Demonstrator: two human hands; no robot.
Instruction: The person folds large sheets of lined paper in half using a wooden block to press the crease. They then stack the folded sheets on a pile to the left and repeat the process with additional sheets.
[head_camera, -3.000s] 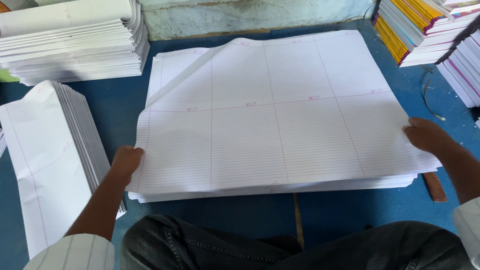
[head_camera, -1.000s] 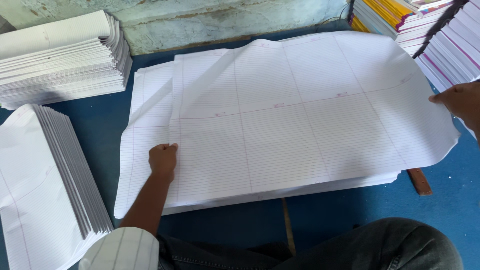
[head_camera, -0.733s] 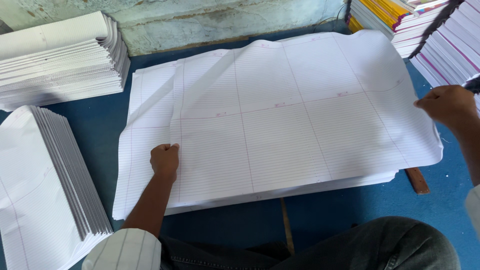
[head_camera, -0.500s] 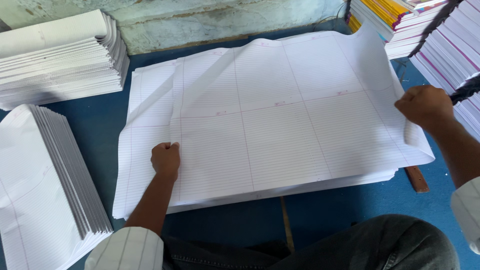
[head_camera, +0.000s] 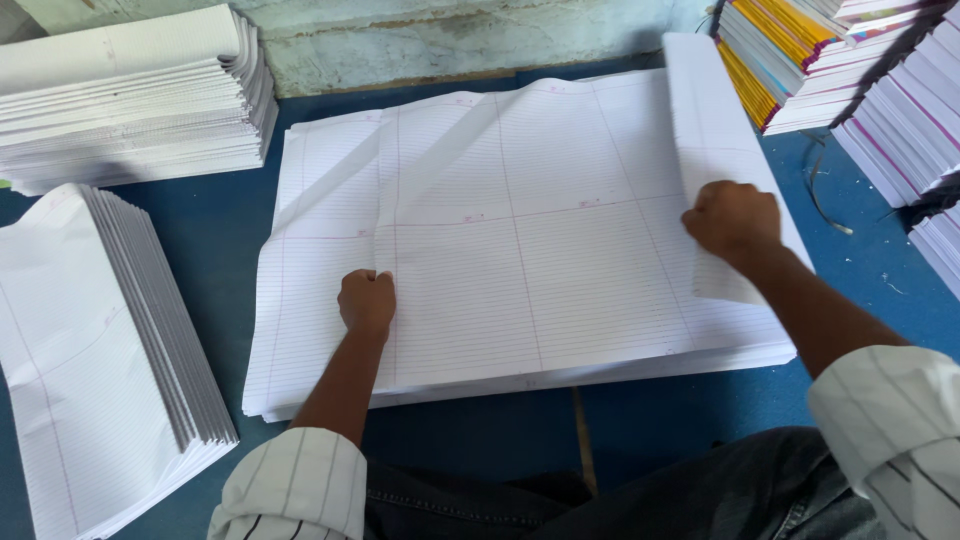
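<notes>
My left hand (head_camera: 367, 302) is a fist pinning the top ruled sheet (head_camera: 520, 235) on the big paper stack (head_camera: 520, 375) mid-surface. My right hand (head_camera: 735, 218), grip closed on the sheet's right edge, carries it over leftward. I judge the fold goes best by matching edge to edge squarely before creasing. Folded piles (head_camera: 110, 330) sit by the surface's left edge, notebooks (head_camera: 800, 60) at the far right corner.
</notes>
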